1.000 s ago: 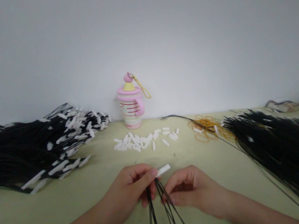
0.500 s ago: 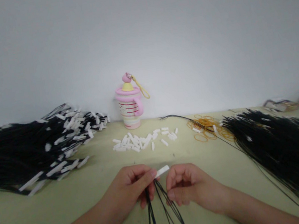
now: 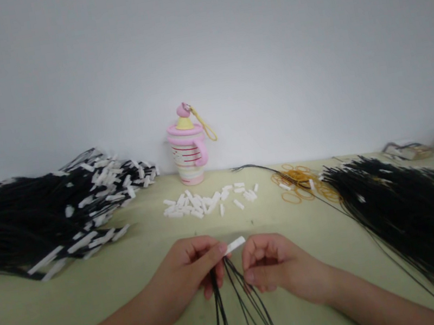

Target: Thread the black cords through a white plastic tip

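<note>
My left hand (image 3: 200,264) is closed in a pinch round one end of a small white plastic piece (image 3: 236,244), long and narrow like a connector housing. Thin black wires (image 3: 221,315) hang below this hand in two loose groups, one under the fingers and one below the white piece. Just to the right, my right hand (image 3: 270,264) has its fingers curled, with thumb and forefinger pinched at the rightmost black wire. The wire's end is hidden by the fingertips.
Loose white pieces (image 3: 195,205) lie scattered beyond my hands, before a pink-lidded cup (image 3: 188,153). Black wires with white ends (image 3: 43,212) are heaped at left. A black wire bundle (image 3: 411,219) lies at right, beside yellow rubber bands (image 3: 298,180).
My right hand has shifted very slightly right and up, and the nearby wires have spread a little. My left hand keeps its pinch on the white piece.
</note>
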The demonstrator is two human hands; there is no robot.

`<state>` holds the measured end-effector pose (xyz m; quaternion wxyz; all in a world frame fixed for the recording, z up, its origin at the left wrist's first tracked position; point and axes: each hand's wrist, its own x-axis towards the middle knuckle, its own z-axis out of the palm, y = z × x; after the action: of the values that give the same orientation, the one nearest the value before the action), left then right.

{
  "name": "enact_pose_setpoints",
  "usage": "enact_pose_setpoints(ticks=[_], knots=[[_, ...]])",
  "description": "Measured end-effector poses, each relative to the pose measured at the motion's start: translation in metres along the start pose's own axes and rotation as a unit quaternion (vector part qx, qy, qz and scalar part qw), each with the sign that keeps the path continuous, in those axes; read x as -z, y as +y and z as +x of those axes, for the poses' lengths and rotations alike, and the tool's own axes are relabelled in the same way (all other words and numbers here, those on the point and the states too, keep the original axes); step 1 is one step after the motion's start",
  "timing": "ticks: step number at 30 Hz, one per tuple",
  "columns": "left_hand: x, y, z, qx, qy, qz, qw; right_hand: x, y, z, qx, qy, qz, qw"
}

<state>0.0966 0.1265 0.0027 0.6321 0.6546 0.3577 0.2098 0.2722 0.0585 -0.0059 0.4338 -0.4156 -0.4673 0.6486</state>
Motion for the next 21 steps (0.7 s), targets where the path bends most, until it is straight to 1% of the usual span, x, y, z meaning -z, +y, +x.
enact_pose_setpoints(ticks=[6, 11, 12, 14, 17, 18, 19, 21], knots=[[-0.001, 0.0, -0.001, 0.001, -0.004, -0.007, 1.0, -0.001, -0.002, 0.001, 0.004, 0.004, 0.003, 1.0], [-0.001, 0.002, -0.001, 0.006, -0.001, -0.014, 1.0, 0.0, 0.001, 0.001, 0.01, 0.001, 0.006, 1.0], [-0.001, 0.002, -0.002, 0.007, -0.002, -0.016, 1.0, 0.002, 0.001, 0.0, 0.013, 0.0, 0.023, 1.0], [-0.001, 0.003, -0.002, 0.007, 0.0, -0.021, 1.0, 0.008, 0.001, 0.0, 0.005, -0.013, 0.095, 0.995], [-0.001, 0.003, -0.002, 0.013, 0.015, -0.044, 0.999, 0.022, -0.003, 0.0, -0.039, -0.044, 0.238, 0.969], [-0.001, 0.002, -0.002, 0.017, 0.022, -0.057, 0.998, 0.028, -0.005, 0.0, -0.04, -0.043, 0.272, 0.96], [-0.001, 0.002, -0.001, 0.021, 0.029, -0.071, 0.997, 0.034, -0.007, 0.001, -0.029, -0.033, 0.299, 0.953], [0.0, 0.001, 0.001, 0.029, 0.038, -0.096, 0.994, 0.046, -0.01, 0.001, 0.015, 0.004, 0.333, 0.943]])
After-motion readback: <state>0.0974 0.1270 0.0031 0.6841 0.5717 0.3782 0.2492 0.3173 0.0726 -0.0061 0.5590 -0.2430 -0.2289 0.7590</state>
